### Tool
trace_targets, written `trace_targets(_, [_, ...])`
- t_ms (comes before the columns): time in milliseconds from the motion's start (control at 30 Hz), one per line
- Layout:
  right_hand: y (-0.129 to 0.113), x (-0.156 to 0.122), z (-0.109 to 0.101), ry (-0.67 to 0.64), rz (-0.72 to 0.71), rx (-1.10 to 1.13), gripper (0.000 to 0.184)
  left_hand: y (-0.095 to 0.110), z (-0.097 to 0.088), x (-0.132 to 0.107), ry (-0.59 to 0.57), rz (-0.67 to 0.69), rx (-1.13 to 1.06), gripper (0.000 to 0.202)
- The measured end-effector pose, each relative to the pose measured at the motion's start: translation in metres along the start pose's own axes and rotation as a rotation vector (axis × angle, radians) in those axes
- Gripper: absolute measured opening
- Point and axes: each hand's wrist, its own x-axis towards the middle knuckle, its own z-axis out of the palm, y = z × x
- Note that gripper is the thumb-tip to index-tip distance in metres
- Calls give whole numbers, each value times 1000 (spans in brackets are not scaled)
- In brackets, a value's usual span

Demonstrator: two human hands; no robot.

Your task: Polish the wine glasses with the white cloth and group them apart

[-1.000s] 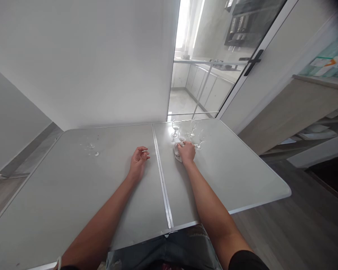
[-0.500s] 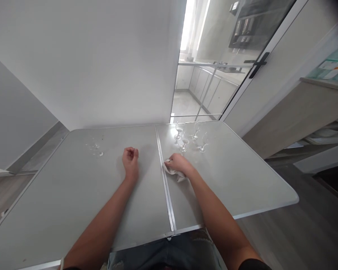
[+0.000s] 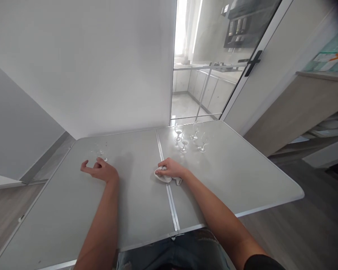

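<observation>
My right hand [image 3: 171, 169] is closed on a crumpled white cloth [image 3: 165, 177], pressing it on the grey table [image 3: 228, 176] over the metal seam [image 3: 169, 195]. Beyond it, several small clear stemmed glasses [image 3: 184, 143] stand upright in a cluster near the far edge. My left hand [image 3: 100, 170] reaches out to the far left with its fingers loosely apart and holds nothing. Its fingertips are just short of a small clear glass [image 3: 100, 153] on the left half of the table.
A white wall stands behind the table. A glass sliding door [image 3: 208, 75] with a black handle opens onto a kitchen at the back right. A wooden counter [image 3: 298, 105] stands to the right. Grey plank floor surrounds the table.
My right hand has drawn the cloth back from the glasses toward me and leftward onto the seam. My left hand has moved left toward the small glass and uncurled its fingers.
</observation>
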Motion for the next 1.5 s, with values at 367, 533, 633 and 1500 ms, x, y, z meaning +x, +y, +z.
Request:
trace_targets(367, [-3, 0, -1, -6, 38, -11, 43, -32, 7, 27, -417, -412, -260, 92])
trace_targets(533, [-1, 1, 0, -7, 33, -35, 43, -38, 12, 35, -510, -529, -493, 85])
trace_targets(633, [-1, 0, 0, -7, 41, -41, 42, -38, 14, 38, -541, -546, -567, 86])
trace_targets(1500, [12, 20, 13, 833, 225, 676, 51, 23, 14, -61, -1202, -277, -693, 65])
